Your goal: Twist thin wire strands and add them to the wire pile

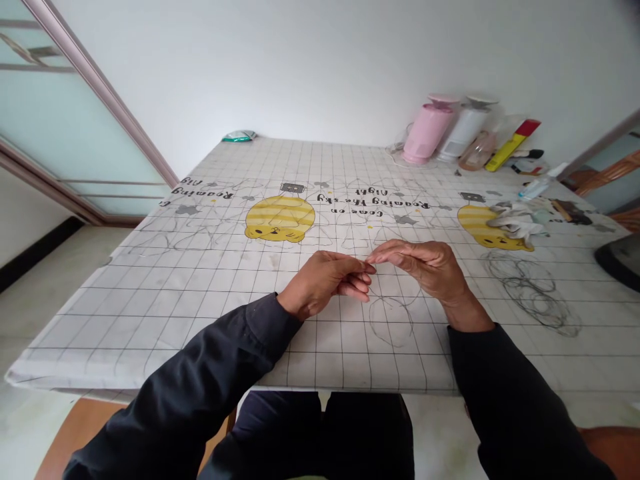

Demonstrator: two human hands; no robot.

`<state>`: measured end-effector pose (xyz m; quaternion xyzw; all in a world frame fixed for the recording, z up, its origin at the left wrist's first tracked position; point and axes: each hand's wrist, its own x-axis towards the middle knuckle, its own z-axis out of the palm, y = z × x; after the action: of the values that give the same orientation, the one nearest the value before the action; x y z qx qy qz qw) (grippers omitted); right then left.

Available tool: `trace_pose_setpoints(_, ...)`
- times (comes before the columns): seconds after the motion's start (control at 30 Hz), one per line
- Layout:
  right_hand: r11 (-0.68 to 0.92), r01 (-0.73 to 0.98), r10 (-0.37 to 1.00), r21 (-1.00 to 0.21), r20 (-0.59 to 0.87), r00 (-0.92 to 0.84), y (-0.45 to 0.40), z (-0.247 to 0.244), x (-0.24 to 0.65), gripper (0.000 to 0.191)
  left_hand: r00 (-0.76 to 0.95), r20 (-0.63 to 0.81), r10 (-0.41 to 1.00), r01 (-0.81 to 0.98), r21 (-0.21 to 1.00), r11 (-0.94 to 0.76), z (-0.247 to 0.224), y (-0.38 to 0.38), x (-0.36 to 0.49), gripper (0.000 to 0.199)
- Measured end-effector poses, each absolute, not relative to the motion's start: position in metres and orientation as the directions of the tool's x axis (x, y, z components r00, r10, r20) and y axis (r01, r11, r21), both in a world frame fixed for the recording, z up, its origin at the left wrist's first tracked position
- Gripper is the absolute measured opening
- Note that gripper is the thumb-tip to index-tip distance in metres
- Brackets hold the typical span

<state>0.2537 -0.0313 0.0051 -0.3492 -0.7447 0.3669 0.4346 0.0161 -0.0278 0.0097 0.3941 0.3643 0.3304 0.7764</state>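
Over the middle of the table, my left hand point(333, 280) pinches thumb and forefinger together, its other fingers curled below. My right hand point(425, 263) meets it at the fingertips, fingers pressed together and wrist bent. A thin dark thread or wire point(393, 321) hangs in a loose loop beneath the hands and seems to run up to them. What lies between the fingertips is too small to make out. To the right of my right hand, a tangled coil of thin dark strand point(535, 293) lies on the checked tablecloth point(200, 320).
At the back right stand a pink cylinder point(427, 133), a white cylinder point(463, 133), a bottle point(477, 150) and a yellow-red box point(513, 147). Crumpled cloth or tissue point(523, 220) lies at the right. A green packet point(239, 136) sits at the back left corner.
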Motion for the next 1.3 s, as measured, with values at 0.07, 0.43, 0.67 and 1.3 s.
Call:
trace_pose_setpoints(0.07,0.488,0.198,0.837,-0.85,0.392,-0.382,-0.031,0.005,0.254,0.022,0.498,-0.315,0.808,-0.238,0.846,0.477,0.01,-0.029,0.018,0.022)
trace_pose_setpoints(0.43,0.505,0.189,0.85,-0.842,0.447,-0.279,-0.032,0.002,0.248,0.018,0.482,-0.247,0.841,-0.333,0.836,0.437,0.009,-0.026,0.018,0.019)
trace_pose_setpoints(0.67,0.28,0.108,0.95,-0.954,0.258,-0.177,-0.02,-0.005,0.257,0.049,0.331,-0.148,0.932,-0.343,0.901,0.265,0.004,-0.024,0.015,0.015)
trace_pose_setpoints(1.3,0.214,0.268,0.974,-0.939,0.183,-0.136,-0.023,-0.004,0.251,0.058,0.294,0.517,0.804,0.192,0.792,-0.58,-0.017,-0.012,0.003,0.042)
